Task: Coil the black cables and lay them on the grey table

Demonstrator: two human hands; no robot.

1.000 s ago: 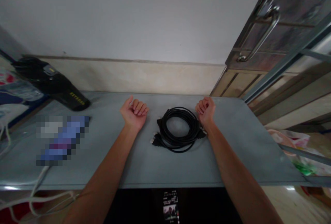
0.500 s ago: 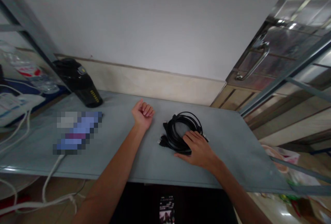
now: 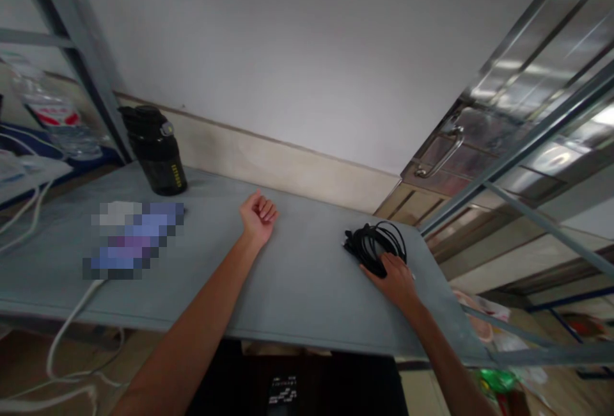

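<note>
On the grey desk (image 3: 307,288), the black cable coil (image 3: 363,244) has shifted from nearer the middle to close by the far right corner; the right hand (image 3: 397,280) has gone with it, clamped on its near side; the left hand (image 3: 259,217) remains palm up near the far edge, fingers curled together.

Right here, the right grip (image 3: 396,278) covers the near-right loops of the coiled black cable (image 3: 367,243); mosaic blocks swallow the blue object (image 3: 144,233) on the tabletop (image 3: 297,281); both forearms (image 3: 206,313) run off the bottom edge, the bottle label (image 3: 57,115) blurs, and the lap screen (image 3: 283,390) is too tiny to read!
</note>
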